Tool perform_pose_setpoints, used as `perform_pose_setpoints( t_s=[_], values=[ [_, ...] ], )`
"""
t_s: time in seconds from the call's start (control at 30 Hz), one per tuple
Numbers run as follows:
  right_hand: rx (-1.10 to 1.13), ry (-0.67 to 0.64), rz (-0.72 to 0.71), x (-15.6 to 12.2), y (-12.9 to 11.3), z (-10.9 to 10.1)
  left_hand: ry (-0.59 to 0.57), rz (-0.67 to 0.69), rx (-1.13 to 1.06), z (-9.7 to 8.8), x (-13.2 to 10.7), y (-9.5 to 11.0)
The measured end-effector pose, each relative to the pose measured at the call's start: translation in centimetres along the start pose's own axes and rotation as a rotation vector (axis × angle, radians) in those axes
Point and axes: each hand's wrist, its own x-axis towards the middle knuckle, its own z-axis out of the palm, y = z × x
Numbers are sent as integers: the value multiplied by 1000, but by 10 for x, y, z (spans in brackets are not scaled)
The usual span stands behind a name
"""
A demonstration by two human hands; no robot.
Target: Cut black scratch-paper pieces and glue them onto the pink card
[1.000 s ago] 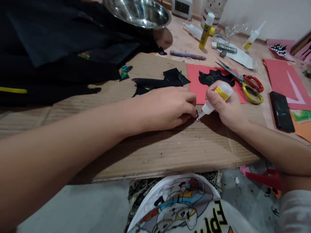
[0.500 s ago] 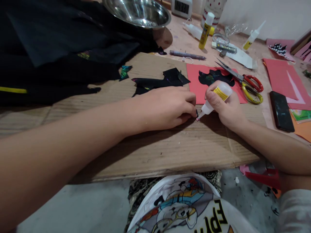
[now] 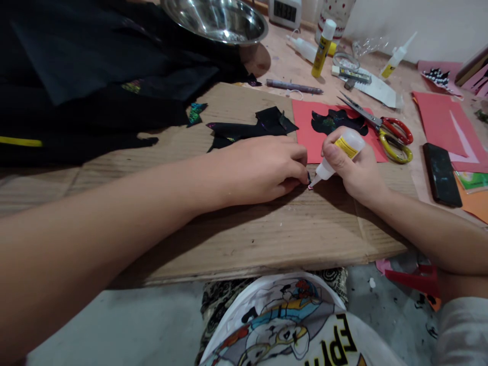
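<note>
My right hand (image 3: 353, 168) is wrapped around a small glue bottle (image 3: 337, 155), nozzle tilted down toward 8 o'clock onto a tiny dark scrap (image 3: 309, 179); my left hand (image 3: 263, 168) lies curled on the cardboard sheet (image 3: 267, 234), fingertips pinching that scrap just beside the nozzle; at 12 o'clock from the bottle, red paper (image 3: 307, 129) carries a black cut-out (image 3: 335, 121); scissors (image 3: 385, 129) lie at 2 o'clock; a dark phone (image 3: 442, 174) sits at 3 o'clock.

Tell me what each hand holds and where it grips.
Right hand grips the small white glue bottle around its body; left hand pinches a tiny dark scrap at its fingertips.
</note>
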Motion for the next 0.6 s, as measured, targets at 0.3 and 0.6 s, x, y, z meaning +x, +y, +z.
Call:
perform_pose_setpoints(
  t_s=[0.3,0.6],
  values=[
    [0,-17,-9,-1,-3,1,20,-6,-17,4,0,-2],
    [-35,-6,-71,-3,-5,2,44,-10,-32,5,0,-4]
  ],
)
